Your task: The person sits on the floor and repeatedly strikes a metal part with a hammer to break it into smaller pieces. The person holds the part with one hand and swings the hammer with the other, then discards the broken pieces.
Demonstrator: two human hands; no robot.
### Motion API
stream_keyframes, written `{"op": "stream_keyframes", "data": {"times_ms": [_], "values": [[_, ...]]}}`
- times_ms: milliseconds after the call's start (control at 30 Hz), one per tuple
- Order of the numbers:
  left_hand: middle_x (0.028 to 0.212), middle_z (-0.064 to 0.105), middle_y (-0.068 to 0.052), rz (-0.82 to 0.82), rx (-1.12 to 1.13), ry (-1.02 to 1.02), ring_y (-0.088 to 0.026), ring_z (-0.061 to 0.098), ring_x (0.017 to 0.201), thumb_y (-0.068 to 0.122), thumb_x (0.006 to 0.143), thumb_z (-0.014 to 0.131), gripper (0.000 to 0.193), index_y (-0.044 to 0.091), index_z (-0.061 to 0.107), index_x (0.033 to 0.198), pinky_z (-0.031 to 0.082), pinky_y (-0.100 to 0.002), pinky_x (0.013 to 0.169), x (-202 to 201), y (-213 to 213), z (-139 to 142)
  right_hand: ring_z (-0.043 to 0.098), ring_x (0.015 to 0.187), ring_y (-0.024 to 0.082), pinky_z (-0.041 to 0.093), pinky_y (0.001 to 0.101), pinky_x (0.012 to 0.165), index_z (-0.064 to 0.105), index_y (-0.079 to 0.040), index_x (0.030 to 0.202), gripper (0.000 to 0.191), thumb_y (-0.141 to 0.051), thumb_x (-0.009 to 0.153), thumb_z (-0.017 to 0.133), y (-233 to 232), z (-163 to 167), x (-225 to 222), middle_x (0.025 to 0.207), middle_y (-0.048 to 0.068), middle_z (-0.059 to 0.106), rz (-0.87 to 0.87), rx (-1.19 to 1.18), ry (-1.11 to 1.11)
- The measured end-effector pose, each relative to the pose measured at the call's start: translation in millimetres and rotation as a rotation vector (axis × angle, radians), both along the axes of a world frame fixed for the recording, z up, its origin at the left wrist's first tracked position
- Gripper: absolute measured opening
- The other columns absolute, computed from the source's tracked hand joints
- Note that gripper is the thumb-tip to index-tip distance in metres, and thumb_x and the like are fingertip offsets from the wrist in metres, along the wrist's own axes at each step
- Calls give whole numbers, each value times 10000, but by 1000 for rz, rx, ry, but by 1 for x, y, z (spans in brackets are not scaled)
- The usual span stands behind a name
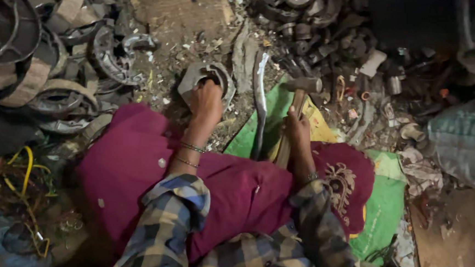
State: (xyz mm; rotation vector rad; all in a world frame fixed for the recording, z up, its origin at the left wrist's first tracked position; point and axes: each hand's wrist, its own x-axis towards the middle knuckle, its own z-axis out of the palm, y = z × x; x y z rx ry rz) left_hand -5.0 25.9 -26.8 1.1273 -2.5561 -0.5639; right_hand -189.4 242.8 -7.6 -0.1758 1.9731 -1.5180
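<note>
My left hand (pixel 205 101) grips a curved grey metal brake shoe (pixel 198 75) that rests on the dirty ground ahead of my knees. My right hand (pixel 297 130) is closed around the wooden handle of a hammer (pixel 301 87), whose metal head points up and away from me. A long bent metal strip (pixel 260 102) lies on the ground between the two hands. Maroon cloth (pixel 153 161) covers my lap, and checked sleeves cover my forearms.
A heap of worn brake shoes (pixel 44 55) fills the left side. Dark metal scrap parts (pixel 321 23) are piled at the top right. A green sack (pixel 387 208) lies under my right side, yellow wires (pixel 26 175) at lower left, and a woven sack (pixel 468 142) at right.
</note>
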Motion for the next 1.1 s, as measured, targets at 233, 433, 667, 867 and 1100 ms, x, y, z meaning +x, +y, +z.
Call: {"op": "stream_keyframes", "data": {"times_ms": [233,433,667,867,1100], "values": [[1062,673,-177,-66,42,11,-387,641,1004,464,744,870,491,48,764,982,444,-582,879,10,-9,18,659,643,226,549,378,578,671,-10,977,469,-466,882,728,-2,3,-9,794,95,692,-149,128,-83],[1160,638,-200,-115,0,104,-405,596,1103,458,826,839,651,43,671,1299,412,-608,905,27,2,43,679,632,267,566,421,583,664,22,933,577,-555,908,679,-12,25,12,739,130,677,-184,59,-25],[1315,574,-297,-5,40,225,-456,555,1205,361,868,810,676,10,598,1405,369,-612,1012,41,11,56,725,888,377,579,484,767,630,63,1122,686,-602,955,603,-9,43,32,970,245,723,-163,304,370],[1368,533,-394,-44,29,330,-529,515,1275,284,942,816,624,-70,597,1408,409,-572,1069,60,19,60,681,1018,482,542,525,870,551,19,1268,638,-520,935,624,12,48,59,1096,316,687,65,477,588],[1298,534,-365,-5,19,400,-514,548,1201,181,797,863,620,-43,654,1337,451,-542,1029,77,39,86,681,947,461,558,545,769,521,-68,1314,513,-372,921,647,46,70,110,1220,264,631,428,532,1007]]}}
